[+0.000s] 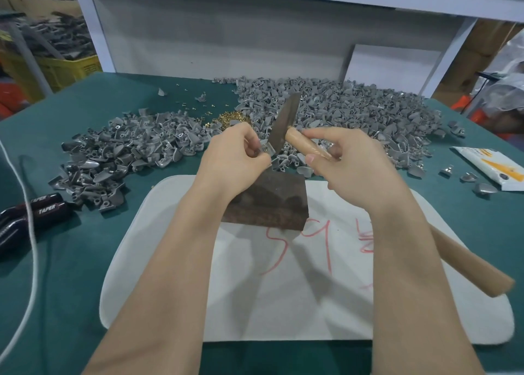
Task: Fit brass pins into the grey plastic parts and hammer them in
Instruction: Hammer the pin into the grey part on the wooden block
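Atop dark block (269, 201) mid-table, left hand (235, 159) pinches a grey plastic part (268, 149). Right hand (348, 164) grips hammer (285, 119): wooden handle runs near-right to far-left, steel head tilts up toward far side. Behind: heaps of grey parts (354, 110), brass pins (232, 117) between. Block sits on white mat (170, 261) w/ red scrawl, on green cloth (71, 247). Black TAPER grips (42, 207) & white cable (31, 261) at left, packet (493, 167) at right.

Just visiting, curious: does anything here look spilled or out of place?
Yes: loose pins lie scattered on the table, left of the brass pile, apart from it. A few grey parts sit stray near the packet at right.
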The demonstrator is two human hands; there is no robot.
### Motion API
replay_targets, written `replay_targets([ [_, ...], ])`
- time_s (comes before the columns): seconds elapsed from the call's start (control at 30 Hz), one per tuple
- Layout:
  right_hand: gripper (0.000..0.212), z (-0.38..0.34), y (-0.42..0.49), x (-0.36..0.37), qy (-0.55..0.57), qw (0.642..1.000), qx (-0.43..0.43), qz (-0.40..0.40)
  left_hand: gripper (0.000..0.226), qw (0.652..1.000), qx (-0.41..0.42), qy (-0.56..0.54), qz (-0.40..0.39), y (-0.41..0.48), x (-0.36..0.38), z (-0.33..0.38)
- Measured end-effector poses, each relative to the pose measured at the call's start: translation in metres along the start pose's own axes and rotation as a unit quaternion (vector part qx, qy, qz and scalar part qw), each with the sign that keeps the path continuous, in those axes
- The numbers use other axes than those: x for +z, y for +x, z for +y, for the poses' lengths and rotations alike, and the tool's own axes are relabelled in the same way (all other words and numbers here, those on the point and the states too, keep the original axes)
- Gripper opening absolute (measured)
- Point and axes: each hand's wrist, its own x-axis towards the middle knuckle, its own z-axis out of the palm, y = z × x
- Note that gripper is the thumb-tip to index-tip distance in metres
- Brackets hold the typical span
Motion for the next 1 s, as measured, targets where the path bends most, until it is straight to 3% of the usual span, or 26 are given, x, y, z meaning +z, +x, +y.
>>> replay_targets([
  [0.23, 0.035, -0.002, -0.001, -0.003, -0.01, 1.0, 0.004, 0.01, 0.017, 0.99, -0.039, 0.112, -0.079, -0.001, 0.001, -0.002],
  [0.4, 0.039, -0.011, -0.006, -0.007, -0.005, 0.998, -0.031, 0.052, 0.024, 0.987, -0.054, 0.127, -0.081, -0.002, -0.001, -0.001],
  [0.53, 0.037, -0.013, -0.008, -0.005, -0.055, 0.996, -0.031, -0.057, 0.026, 0.988, -0.069, 0.12, -0.072, -0.003, 0.0, 0.001],
  [0.6, 0.038, -0.013, -0.007, -0.004, -0.069, 0.995, -0.017, -0.068, 0.026, 0.988, -0.074, 0.113, -0.075, -0.003, 0.0, 0.002],
  [0.8, 0.039, -0.014, -0.009, -0.012, -0.026, 0.997, -0.023, 0.067, 0.03, 0.987, -0.071, 0.117, -0.082, -0.003, 0.0, 0.002],
  [0.93, 0.039, -0.016, -0.009, -0.006, -0.07, 0.995, -0.013, -0.065, 0.022, 0.988, -0.072, 0.116, -0.079, -0.003, 0.0, 0.002],
  [1.0, 0.039, -0.016, -0.01, -0.004, -0.069, 0.995, -0.002, -0.071, 0.02, 0.988, -0.071, 0.114, -0.078, -0.003, 0.0, 0.001],
])
